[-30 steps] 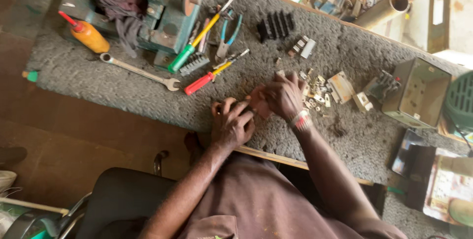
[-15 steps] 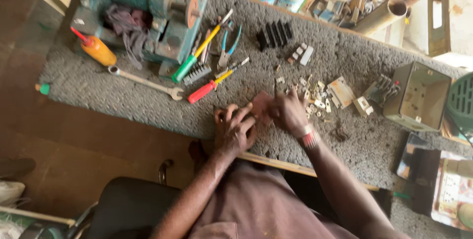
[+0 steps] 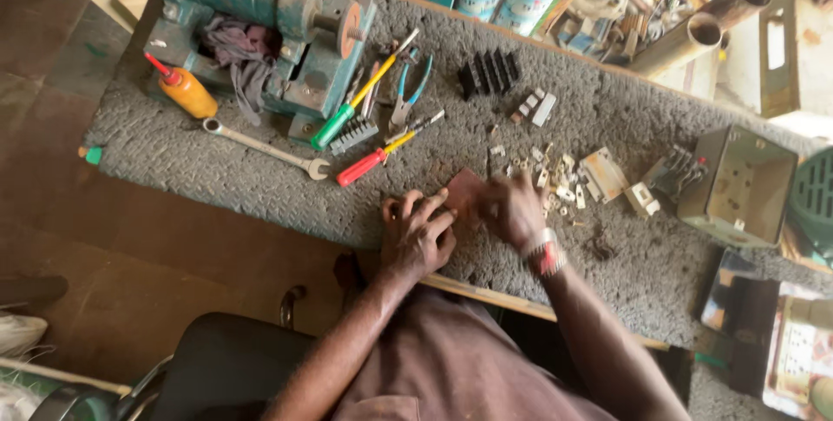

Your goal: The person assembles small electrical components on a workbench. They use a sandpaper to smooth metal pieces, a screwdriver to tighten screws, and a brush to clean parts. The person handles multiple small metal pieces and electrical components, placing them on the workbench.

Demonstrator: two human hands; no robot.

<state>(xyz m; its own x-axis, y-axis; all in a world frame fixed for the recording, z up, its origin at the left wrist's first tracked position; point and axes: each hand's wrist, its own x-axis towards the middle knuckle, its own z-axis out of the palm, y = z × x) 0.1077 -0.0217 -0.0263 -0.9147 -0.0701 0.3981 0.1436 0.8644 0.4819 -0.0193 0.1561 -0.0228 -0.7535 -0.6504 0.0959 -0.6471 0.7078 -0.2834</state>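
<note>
Both hands meet at the front of a grey textured mat [image 3: 217, 169] on the workbench. My left hand [image 3: 418, 234] and my right hand [image 3: 514, 211] together hold a small flat reddish-brown plate [image 3: 462, 193], with the fingers closed on its edges. The right hand is blurred. Just beyond it lie several small pale metal parts [image 3: 555, 180]. A red-and-yellow screwdriver [image 3: 382, 153] rests left of the hands, and a green-handled screwdriver [image 3: 356, 101] lies farther back.
A teal bench machine [image 3: 260, 13] stands at the back left with an orange squeeze bottle [image 3: 184, 90] and a spanner [image 3: 265, 149] near it. Blue-handled pliers [image 3: 409, 91], a black finned block [image 3: 488, 72] and an open metal box [image 3: 737, 185] are also on the mat.
Both hands stay together on the plate and the right hand shifts slightly. The view has tilted, so the bench sits lower in the picture.
</note>
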